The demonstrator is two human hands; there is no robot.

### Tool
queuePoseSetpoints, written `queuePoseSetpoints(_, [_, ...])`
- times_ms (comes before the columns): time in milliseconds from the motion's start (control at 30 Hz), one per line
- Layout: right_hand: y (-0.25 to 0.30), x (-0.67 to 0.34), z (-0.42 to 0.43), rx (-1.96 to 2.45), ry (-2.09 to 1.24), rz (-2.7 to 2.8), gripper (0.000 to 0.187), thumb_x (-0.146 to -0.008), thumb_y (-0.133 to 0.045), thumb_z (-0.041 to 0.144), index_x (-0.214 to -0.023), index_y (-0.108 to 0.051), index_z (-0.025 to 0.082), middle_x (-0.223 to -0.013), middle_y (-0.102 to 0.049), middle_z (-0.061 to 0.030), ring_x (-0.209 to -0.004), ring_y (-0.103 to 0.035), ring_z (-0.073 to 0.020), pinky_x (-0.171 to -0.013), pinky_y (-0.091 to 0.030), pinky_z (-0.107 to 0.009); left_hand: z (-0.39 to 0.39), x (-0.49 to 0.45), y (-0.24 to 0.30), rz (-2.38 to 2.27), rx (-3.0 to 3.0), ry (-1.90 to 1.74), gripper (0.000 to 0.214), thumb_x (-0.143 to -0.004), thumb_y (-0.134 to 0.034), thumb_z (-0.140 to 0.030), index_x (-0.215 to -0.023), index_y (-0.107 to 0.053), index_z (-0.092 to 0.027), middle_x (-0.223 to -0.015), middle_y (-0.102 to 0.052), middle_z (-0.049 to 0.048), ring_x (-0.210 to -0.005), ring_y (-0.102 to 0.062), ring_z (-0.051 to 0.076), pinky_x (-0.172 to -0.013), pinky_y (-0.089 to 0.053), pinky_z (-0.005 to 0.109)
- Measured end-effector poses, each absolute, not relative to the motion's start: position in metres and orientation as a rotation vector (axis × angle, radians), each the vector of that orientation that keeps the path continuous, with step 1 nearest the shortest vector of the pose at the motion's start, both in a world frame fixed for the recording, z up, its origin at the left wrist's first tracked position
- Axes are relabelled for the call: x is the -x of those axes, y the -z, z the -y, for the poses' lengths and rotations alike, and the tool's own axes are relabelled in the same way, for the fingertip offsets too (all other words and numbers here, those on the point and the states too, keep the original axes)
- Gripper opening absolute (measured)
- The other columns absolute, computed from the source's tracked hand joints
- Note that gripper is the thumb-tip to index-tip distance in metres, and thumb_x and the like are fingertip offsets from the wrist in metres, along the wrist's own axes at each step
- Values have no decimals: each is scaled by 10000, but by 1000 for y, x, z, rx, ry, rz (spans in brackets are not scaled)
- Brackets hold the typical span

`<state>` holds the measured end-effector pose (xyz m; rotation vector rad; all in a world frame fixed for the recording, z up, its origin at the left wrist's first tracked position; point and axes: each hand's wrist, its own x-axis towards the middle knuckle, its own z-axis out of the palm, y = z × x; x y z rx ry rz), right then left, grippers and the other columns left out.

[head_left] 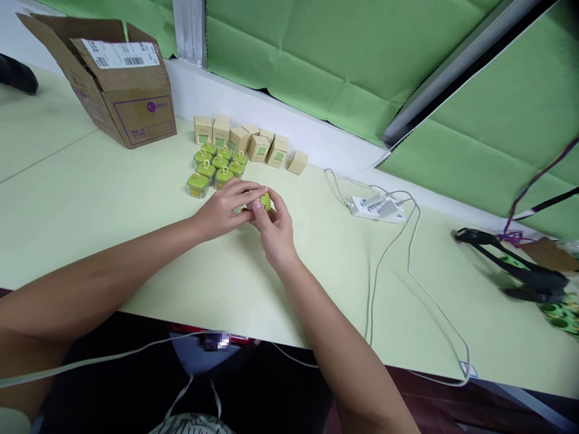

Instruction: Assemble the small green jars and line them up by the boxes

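A: Where's the green-lidded jar [266,201]?

B: Between both hands, over the table [325,271]. Right hand [277,232] closes thumb and fingers round it; left hand [221,208] curls, fingers nearly straight, over its other side (long axis masked by fingers, can't tell).

A: And the grouped jars [198,181]?

B: Forward and left of the grip, just beside the left hand. Right hand sits farther off.

A long pale-green table [325,265] is placed along a white wall [307,137]. Above it, creased green sheets [316,54] are seen, divided by a pale post [190,30] and a slanted frame [446,65]. Below the table edge, a dark reddish floor [420,398] is partly shown. Soft shadows are cast on the table.
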<state>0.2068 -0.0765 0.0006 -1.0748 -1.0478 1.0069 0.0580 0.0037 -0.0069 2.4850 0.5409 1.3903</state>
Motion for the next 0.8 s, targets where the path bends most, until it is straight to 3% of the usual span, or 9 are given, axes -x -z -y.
queuePoseSetpoints(267, [-9, -210, 76, 983, -1209, 906, 589, -773, -882, 533, -1254, -627, 306, -981, -788, 4, -950, -790, -209, -968, -659, -425, 3, -59, 3, -558, -2462, -1425, 354, -993, -656, -264, -1329, -753, -321, -1297, -738, 88, -1169, -682, 252, -1030, -568, 463])
queuePoseSetpoints(433, [-14, -206, 80, 925, -1216, 891, 562, -778, -887, 510, -1228, -628, 294, -1049, -798, -7, -955, -790, -208, -956, -653, -407, 7, -60, -1, -517, -2433, -1493, 341, -975, -660, -223, -1286, -773, -305, -1235, -704, 90, -1106, -685, 222, -931, -605, 390])
queuePoseSetpoints(800, [-20, -203, 83, 846, -1270, 811, 490, -779, -908, 440, -1169, -654, 287, -989, -790, 20, -896, -767, -173, -918, -630, -356, 8, -63, -4, -406, -2459, -1671, 367, -927, -667, -117, -1243, -766, -276, -1123, -696, 65, -1021, -697, 194, -871, -601, 345])
